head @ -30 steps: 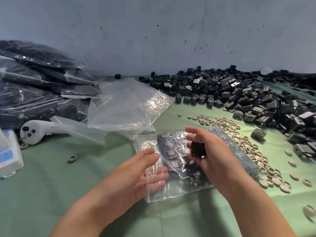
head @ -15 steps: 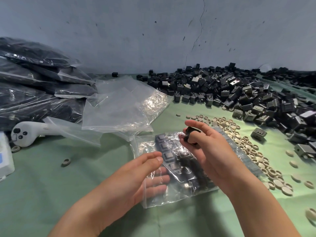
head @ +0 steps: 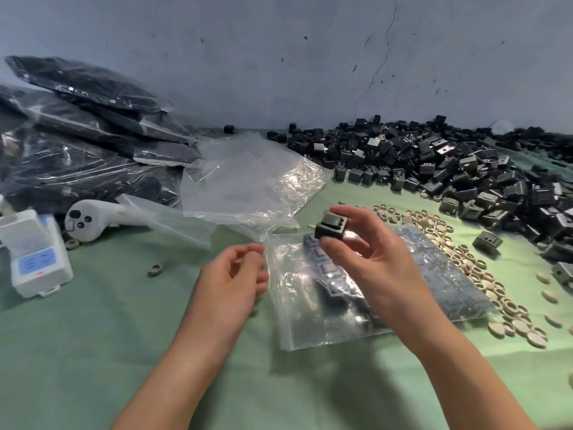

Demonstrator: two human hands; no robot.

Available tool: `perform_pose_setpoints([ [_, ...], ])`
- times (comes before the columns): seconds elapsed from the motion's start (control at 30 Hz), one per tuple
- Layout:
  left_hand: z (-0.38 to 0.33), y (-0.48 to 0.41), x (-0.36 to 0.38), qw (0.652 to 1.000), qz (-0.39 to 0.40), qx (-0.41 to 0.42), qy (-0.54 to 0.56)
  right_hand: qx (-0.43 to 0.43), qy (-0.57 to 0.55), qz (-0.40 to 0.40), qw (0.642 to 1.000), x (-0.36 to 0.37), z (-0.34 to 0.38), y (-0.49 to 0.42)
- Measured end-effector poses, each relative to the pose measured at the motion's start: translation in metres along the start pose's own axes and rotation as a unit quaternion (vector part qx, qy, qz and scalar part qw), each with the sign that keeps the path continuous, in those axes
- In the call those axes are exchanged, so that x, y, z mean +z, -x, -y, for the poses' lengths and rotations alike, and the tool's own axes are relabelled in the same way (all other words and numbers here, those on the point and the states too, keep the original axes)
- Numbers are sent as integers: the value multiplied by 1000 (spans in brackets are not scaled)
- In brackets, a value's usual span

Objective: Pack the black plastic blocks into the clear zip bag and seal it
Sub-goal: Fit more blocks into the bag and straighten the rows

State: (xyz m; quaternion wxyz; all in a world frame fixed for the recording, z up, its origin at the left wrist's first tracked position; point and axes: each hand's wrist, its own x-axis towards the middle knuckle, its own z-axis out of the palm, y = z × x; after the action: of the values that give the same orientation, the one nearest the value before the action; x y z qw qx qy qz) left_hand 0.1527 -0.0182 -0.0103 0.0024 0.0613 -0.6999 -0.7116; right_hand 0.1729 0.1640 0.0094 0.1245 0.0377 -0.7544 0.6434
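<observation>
A single black plastic block [head: 331, 227] is pinched between the thumb and fingertips of the right hand [head: 375, 262] and is held in the air just above the far end of the clear zip bag [head: 297, 321]. The bag is laid flat on the green counter [head: 93, 336], near the middle of the scene. More black blocks [head: 434, 274] are seen packed in rows inside it, mostly toward its right side. Its near-left part is taken up by bare film only.

The left hand [head: 232, 274] is held just left of the bag with its fingers loosely curled and their tips at the bag's left edge. Whether the film is pinched there cannot be told.

A large loose pile of black blocks [head: 449, 169] is spread across the far right of the counter. One stray block [head: 486, 242] is set apart from the pile, to the right of the bag. A band of beige round caps [head: 465, 265] is scattered between the bag and the pile, touching the bag's right edge.

Empty clear bags [head: 248, 181] are heaped beyond the left hand. At the far left, filled bags [head: 77, 144] of dark parts are stacked against the wall. A white handheld controller [head: 90, 221] is laid just in front of them, and a white box-shaped device [head: 37, 262] is placed at the left edge. A small ring [head: 155, 270] is left on the counter between that device and the left hand.
</observation>
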Motion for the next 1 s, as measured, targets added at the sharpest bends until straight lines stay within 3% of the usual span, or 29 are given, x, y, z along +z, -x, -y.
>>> perform_pose_setpoints([
  [0.13, -6, 10, -12, 995, -19, 94, 7, -66, 57, 33, 996, 15, 1, 12],
  [0.37, -11, 26, -15, 992, 103, 61, 38, -119, 101, 33, 987, 33, -6, 20],
  [0.5, -12, 31, -14, 987, 130, 82, 42, -149, 173, -32, 973, 45, -13, 24],
  [0.57, -11, 34, -10, 987, 131, 78, 47, -154, 190, -37, 969, 49, -15, 26],
  [0.7, -11, 22, -18, 990, 58, 12, 125, -149, 216, 52, 964, 42, -10, 22],
  [0.83, 6, 8, -40, 995, -20, 15, -98, -118, 216, -13, 969, 12, -8, 11],
  [0.9, 13, 9, -43, 988, 4, -4, -153, -105, 246, -33, 963, -1, -10, 7],
  [1.0, 17, 14, -39, 961, 82, 35, -263, -82, 256, -48, 962, -12, -13, 3],
])
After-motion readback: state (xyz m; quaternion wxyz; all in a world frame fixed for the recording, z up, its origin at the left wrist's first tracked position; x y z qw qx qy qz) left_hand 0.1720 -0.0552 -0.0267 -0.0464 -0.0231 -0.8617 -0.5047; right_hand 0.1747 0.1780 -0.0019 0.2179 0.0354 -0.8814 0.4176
